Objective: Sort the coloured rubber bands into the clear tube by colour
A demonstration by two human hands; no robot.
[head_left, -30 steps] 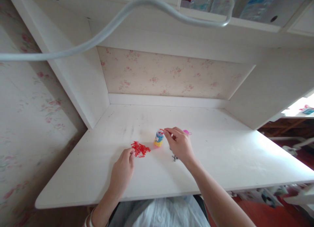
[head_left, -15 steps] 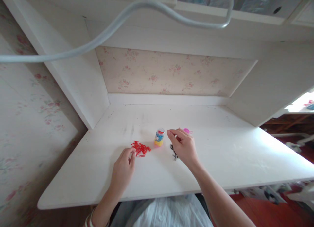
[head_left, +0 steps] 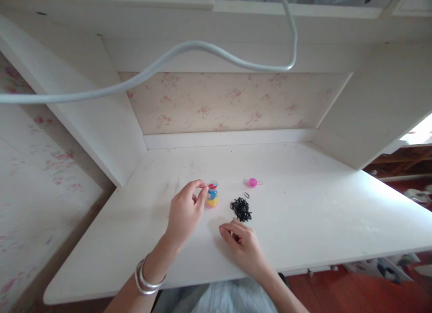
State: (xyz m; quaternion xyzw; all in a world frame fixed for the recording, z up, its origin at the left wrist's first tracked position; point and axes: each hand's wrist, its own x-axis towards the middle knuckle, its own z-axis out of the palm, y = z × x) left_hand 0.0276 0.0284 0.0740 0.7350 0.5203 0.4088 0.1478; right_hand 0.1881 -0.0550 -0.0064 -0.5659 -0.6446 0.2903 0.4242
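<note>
My left hand (head_left: 187, 209) is pinched at the mouth of a small clear jar (head_left: 212, 200), with a bit of red, seemingly a rubber band, at its fingertips. Inside the upright jar lie layers of yellow, blue and red. A pile of black rubber bands (head_left: 241, 209) sits to the jar's right, and one loose black band (head_left: 247, 195) lies just behind it. My right hand (head_left: 243, 246) rests in front of the black pile, fingers curled together; whatever they may hold cannot be made out. The red pile is hidden behind my left hand.
A pink lid (head_left: 252, 183) with a loop lies behind the black pile. The white desk (head_left: 303, 214) has side panels and a back ledge. A white cable (head_left: 189, 45) hangs across the upper view, in front of the shelf.
My left hand has moved from the red pile up and right to the jar's mouth. My right hand has drawn back from beside the jar toward the front edge, uncovering the black pile.
</note>
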